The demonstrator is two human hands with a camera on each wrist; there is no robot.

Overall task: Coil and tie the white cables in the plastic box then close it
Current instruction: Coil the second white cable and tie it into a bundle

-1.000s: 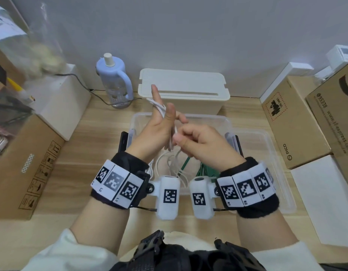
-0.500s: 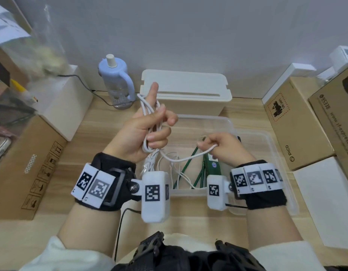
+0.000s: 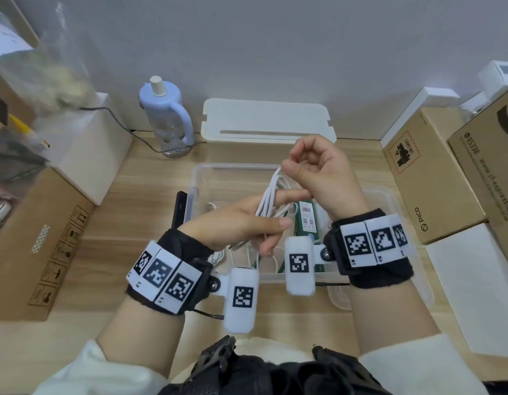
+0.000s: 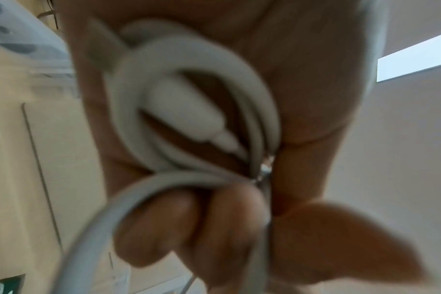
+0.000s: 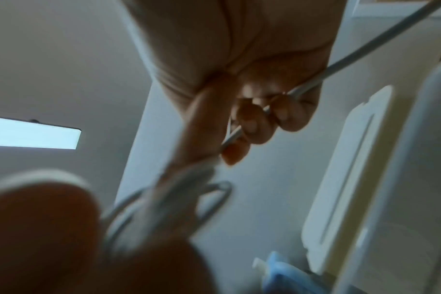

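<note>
From the head view, the left hand [image 3: 241, 220] holds a bundle of white cable [image 3: 268, 199] loops, thumb pressed over the strands and fingers curled beneath, directly above the open clear plastic box [image 3: 201, 178] on the wooden surface [image 3: 138, 223]. The right hand [image 3: 318, 172] is just beyond and above the left, fingers curled, pinching the top of the loops between thumb and fingertips. Below both hands more loose white cable and a green item [image 3: 307, 220] lie inside the box; the box's clear lid [image 3: 403, 252] lies under the right wrist, beside the box. Beyond the hands stand a white lidded container [image 3: 267, 121] and a blue bottle [image 3: 164, 118]; cardboard boxes [image 3: 418, 172] sit out to either side. In the left wrist view, blurred, the cable [image 4: 196, 111] coils in the palm with a white plug [image 4: 189, 117] inside the loop, the fingers [image 4: 189, 228] wrapped round the strands. In the right wrist view, a single strand [image 5: 340, 59] runs through the closed fingertips [image 5: 252, 123], apparently leading into the coil [image 5: 169, 199] nearer the left hand, though the blur makes this uncertain.
</note>
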